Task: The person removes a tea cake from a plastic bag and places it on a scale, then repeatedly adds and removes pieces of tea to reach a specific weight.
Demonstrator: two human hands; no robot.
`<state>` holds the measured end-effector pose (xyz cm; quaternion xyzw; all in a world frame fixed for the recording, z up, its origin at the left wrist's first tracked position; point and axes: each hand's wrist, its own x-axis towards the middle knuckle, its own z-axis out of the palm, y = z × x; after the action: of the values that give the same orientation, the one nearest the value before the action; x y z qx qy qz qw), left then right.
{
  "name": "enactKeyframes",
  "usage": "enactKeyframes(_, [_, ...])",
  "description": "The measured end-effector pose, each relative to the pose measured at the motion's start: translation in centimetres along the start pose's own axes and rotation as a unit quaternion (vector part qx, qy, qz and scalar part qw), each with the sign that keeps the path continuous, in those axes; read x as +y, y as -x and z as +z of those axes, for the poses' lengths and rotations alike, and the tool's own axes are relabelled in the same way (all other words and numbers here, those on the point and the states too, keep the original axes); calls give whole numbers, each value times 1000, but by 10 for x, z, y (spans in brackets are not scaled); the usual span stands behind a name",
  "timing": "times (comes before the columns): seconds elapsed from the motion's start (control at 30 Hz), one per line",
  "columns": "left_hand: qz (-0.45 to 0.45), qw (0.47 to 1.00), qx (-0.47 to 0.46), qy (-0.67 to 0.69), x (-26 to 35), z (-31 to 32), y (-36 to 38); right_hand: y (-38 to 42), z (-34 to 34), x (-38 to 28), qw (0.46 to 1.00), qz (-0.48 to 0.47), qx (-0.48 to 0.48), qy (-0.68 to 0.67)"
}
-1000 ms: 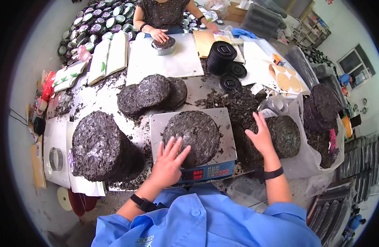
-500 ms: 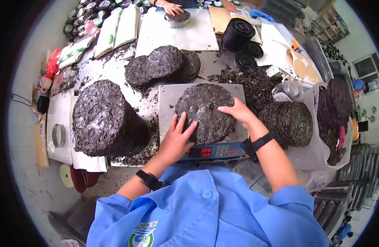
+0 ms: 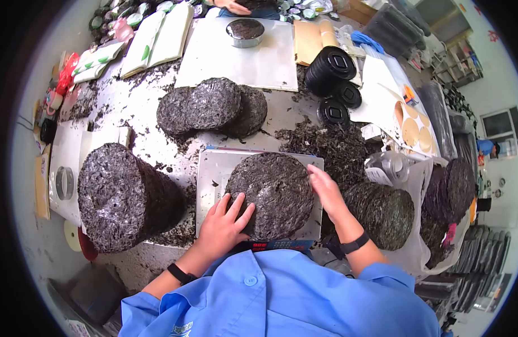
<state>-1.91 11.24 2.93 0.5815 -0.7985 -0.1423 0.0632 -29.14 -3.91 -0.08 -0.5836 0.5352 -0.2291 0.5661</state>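
A thick round dark cake of pressed flakes [image 3: 270,194] lies on the plate of a scale [image 3: 213,163]. My left hand [image 3: 222,223] rests on its lower left edge, fingers spread. Beside the cake's right edge is my right hand [image 3: 325,191], its fingers held straight out and slightly blurred. Part of the scale's red display [image 3: 260,245] shows below the cake. A tall stack of dark discs [image 3: 115,196] leans left of the scale, and another stack [image 3: 382,216] lies to the right. Several overlapping discs [image 3: 214,104] sit behind the scale.
Loose dark flakes [image 3: 326,149] are heaped behind the scale's right side. Black round lids [image 3: 332,64] stand further back. A co-worker's hand [image 3: 232,7] shows at the top, near a metal ring filled with dark material [image 3: 245,32]. A clear plastic container [image 3: 388,167] lies at right.
The view has shifted, so the table items appear lower. My right hand has moved from the cake's top to its right side. The co-worker's hand has left the metal ring.
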Motion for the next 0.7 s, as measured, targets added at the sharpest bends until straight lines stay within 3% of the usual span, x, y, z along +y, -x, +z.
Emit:
enactKeyframes(0.1, [-10,1000,-12,16,-5,-5,-10,0,-15,9,991,-5,75,-108])
enactKeyframes(0.2, [-9,996,-15,82,-16,-9,-4,15,-14,13,989,-101,103,-23])
enactKeyframes(0.3, [-12,975,20,223,-25,-8,-1,35,3,-12,959,-215,101,155])
enactKeyframes(0.4, [9,966,71,250,-27,4,2,43,37,-21,939,-230,49,253])
enactKeyframes(0.5, [7,970,80,230,-25,11,3,39,62,7,872,-323,41,366])
enactKeyframes(0.53, [9,971,82,222,-25,13,3,36,67,14,862,-328,87,376])
enactKeyframes(0.63, [6,974,92,206,-22,16,5,36,74,24,889,-322,80,315])
enactKeyframes(0.7, [3,975,96,201,-20,16,6,35,78,25,945,-254,119,168])
